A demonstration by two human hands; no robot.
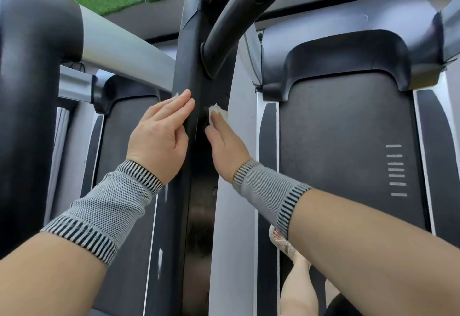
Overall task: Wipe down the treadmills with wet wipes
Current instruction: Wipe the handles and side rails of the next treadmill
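Both hands flat on black post (199, 72), fingers straight, together. Right hand (224, 146) presses wipe (219, 113) to post; left hand (161, 136) rests opposite. Handrail (231, 19) above, belt (348, 154) right.

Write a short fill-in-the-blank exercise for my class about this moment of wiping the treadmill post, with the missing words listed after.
1. The right hand presses a white ____ against the black upright post.
2. The left hand lies on the post with its fingers ____.
3. Both wrists wear grey knitted ____ with striped edges.
4. On the right treadmill belt there are ____ short white lines.

Missing words: wipe; straight; bands; six
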